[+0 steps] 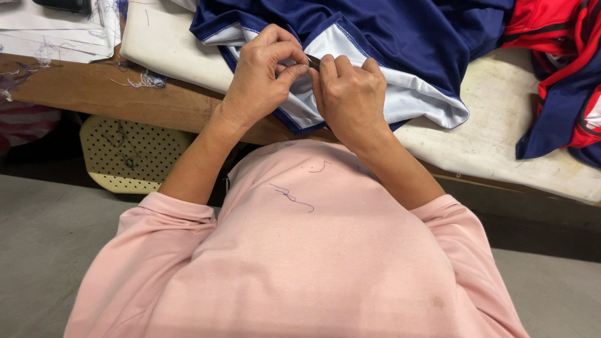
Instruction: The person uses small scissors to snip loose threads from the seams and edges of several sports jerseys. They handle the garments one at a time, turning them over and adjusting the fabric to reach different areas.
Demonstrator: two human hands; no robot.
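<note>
Garment (400,37) is showing navy blue with white trim; top (325,250) pale pink; perforated stool (134,153) cream.

The hands (307,78) hide most of a small dark tool (313,61).

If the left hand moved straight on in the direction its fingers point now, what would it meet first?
The left hand points toward the right hand, so it would most likely meet the small dark tool between them first, over the blue and white garment. Depth is unclear.

Both hands — left hand (260,78), right hand (350,94) — pinching blue-white garment (400,94).
</note>
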